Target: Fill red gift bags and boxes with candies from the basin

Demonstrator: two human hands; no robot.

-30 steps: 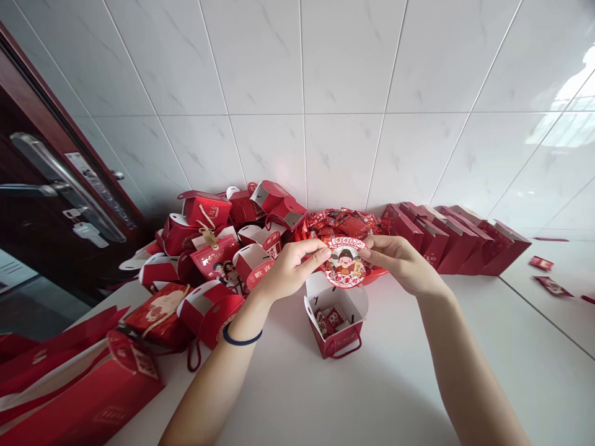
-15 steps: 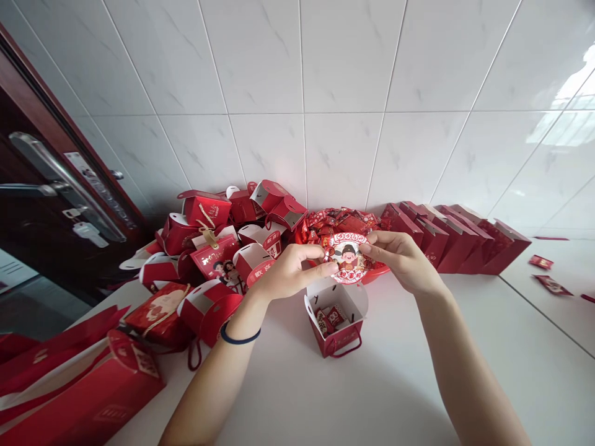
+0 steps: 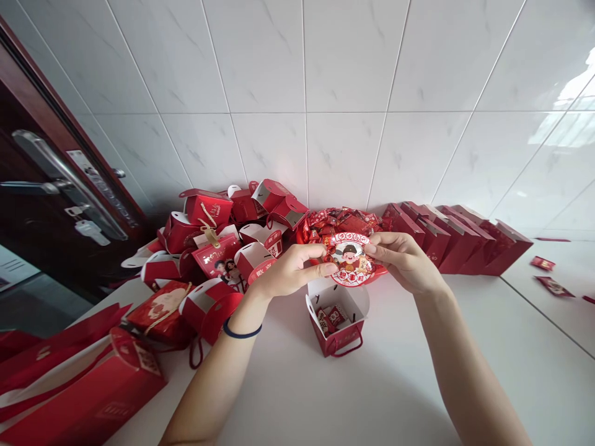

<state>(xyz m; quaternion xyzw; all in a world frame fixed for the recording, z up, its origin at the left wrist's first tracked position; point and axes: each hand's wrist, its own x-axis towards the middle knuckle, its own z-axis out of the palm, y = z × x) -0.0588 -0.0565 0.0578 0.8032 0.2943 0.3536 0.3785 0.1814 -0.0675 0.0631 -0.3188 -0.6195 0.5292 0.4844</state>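
A round red-and-white packet [image 3: 349,260] printed with a cartoon figure is held up in front of me. My right hand [image 3: 404,260] pinches its right edge between thumb and fingers. At its left edge, the thumb and forefinger of my left hand [image 3: 292,269] close on the rim. Below the packet stands an open red gift box [image 3: 335,328] with a cord handle, holding several small wrapped sweets [image 3: 332,317]. Behind the packet is a red bowl [image 3: 381,271] heaped with red-wrapped sweets [image 3: 344,220], partly hidden by it.
Many red gift boxes [image 3: 216,257] are piled on the left of the white table [image 3: 288,384]. A larger red box [image 3: 88,396] lies at the near left. Several red boxes [image 3: 469,241] stand in a row at right, with loose packets [image 3: 553,285] beyond. A tiled wall [image 3: 344,142] rises behind.
The round packet has shifted very slightly to the right and down in my hands. Both hands keep the same pinch, and the boxes stay where they were.
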